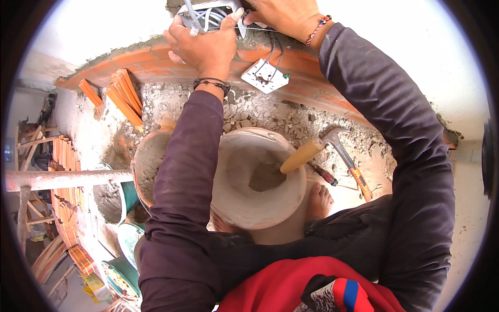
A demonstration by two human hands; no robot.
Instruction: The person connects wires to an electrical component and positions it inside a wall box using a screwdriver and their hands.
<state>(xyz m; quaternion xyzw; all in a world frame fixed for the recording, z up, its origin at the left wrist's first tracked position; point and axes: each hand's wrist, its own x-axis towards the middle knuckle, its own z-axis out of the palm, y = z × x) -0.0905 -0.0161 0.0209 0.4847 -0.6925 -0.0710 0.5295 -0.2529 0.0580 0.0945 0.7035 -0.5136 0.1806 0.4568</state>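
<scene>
At the top of the head view, a wall box full of grey and white wires (210,16) sits in a rough opening above a band of orange brick. My left hand (208,49) grips its lower side, fingers bent at the left and thumb raised at the right. Close by on the right, my right hand (288,20) has its fingers bent at the box's edge; whatever they pinch is hidden. Between the hands runs a thin pale line. Below them a white switch or socket plate (265,76) dangles by dark wires against the brick.
Between my feet stands a mortar-smeared bucket (260,218) with a wooden-handled tool (302,155) in it. A claw hammer (349,162) and a screwdriver (324,173) lie to its right. Loose bricks (125,99), rubble, mortar buckets (148,140) and a pole (67,178) are at left.
</scene>
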